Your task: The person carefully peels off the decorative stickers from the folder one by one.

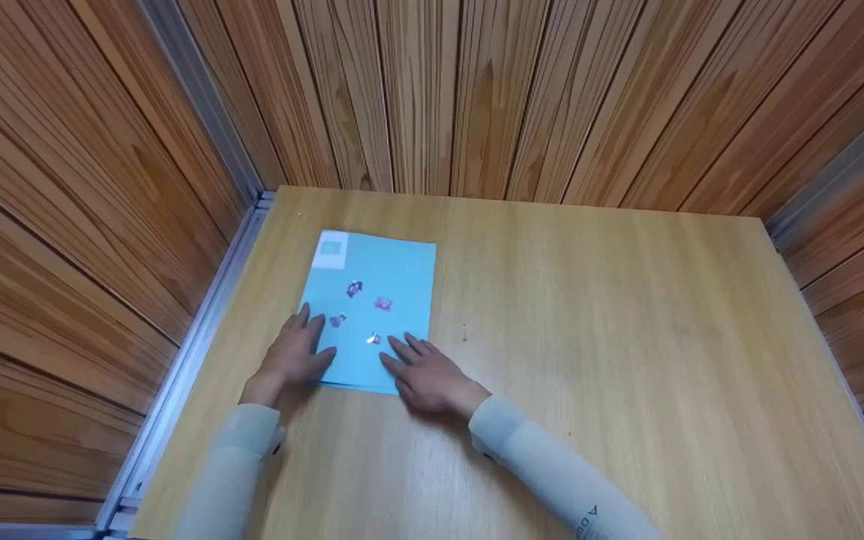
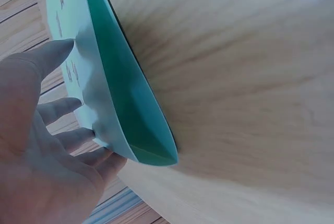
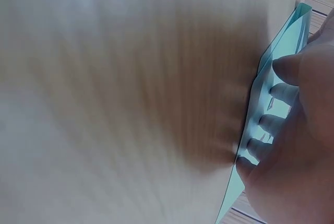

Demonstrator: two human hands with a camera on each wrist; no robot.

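A light blue folded sheet or folder (image 1: 402, 274) lies on the left part of the table. Several small purple stickers (image 1: 382, 304) dot its top face, and a white label (image 1: 331, 250) fills its far left corner. My left hand (image 1: 289, 354) rests along the left edge, fingers spread and touching the top layer. At the near right corner my right hand (image 1: 430, 375) lies with its straight fingers on the sheet. In the left wrist view, the near side of the blue folder (image 2: 125, 98) gapes between its two layers.
The light wooden table (image 1: 612, 337) extends to the right of the blue sheet. Wood-plank walls (image 1: 477, 97) close in the back and both sides, and a metal rail (image 1: 199, 345) runs along the left table edge.
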